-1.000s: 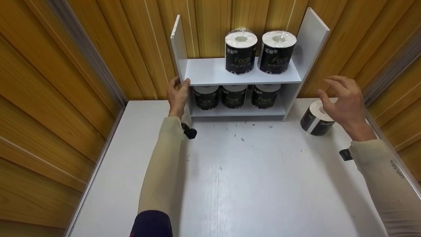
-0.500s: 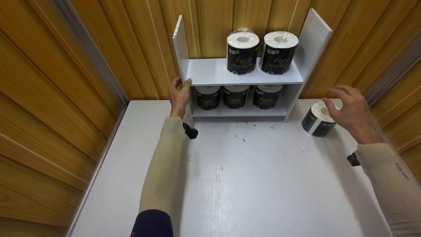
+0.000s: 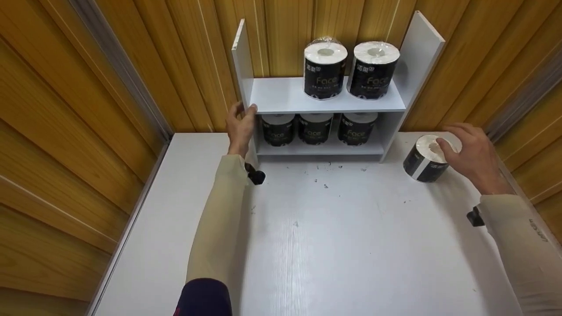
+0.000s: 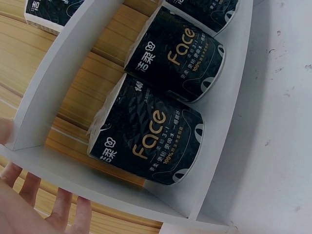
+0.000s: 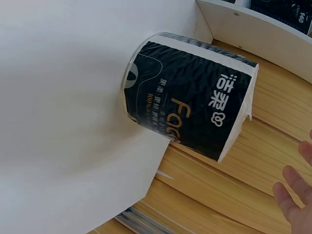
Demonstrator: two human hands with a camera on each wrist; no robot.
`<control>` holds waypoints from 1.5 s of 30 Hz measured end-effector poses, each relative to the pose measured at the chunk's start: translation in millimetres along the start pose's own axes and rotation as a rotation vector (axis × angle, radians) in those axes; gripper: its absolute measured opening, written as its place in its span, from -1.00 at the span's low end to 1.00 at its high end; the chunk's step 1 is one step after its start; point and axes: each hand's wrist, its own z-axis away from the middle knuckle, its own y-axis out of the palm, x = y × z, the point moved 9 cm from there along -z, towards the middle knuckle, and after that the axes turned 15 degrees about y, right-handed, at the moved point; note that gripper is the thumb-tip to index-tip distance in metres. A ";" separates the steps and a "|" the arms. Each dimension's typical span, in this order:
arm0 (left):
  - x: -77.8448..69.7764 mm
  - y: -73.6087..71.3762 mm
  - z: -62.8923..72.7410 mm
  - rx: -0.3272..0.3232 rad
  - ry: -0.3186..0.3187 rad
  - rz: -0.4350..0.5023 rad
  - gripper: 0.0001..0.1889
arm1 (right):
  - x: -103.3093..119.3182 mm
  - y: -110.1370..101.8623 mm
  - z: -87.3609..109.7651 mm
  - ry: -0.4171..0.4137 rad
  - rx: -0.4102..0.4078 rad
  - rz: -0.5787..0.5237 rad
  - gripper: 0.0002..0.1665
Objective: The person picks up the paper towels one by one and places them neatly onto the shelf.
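A small white shelf stands against the back wall. My left hand holds its left side panel, thumb at the front edge and fingers along the outer face; the fingers show in the left wrist view. On the upper board stand two wrapped paper rolls, a left roll and a right roll. Three more, such as the near roll, stand on the lower board. My right hand hovers beside and above a separate roll on the table, fingers spread and apart from it.
The white table carries small dark scraps in front of the shelf. Wooden panel walls enclose it at the back and both sides. A metal rail runs along the left table edge.
My right hand has come down and slightly to the right, closer to the separate roll. The left hand keeps its hold on the shelf panel. The view has shifted slightly.
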 end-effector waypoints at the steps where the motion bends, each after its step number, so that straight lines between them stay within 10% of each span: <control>1: -0.1 0.2 0.3 0.002 0.000 0.002 -0.47 | -2.4 1.2 0.1 0.008 0.006 0.002 -0.51; 45: 2.0 1.4 2.6 0.020 -0.023 0.023 -0.45 | -51.6 40.8 15.1 0.041 0.301 0.032 -0.38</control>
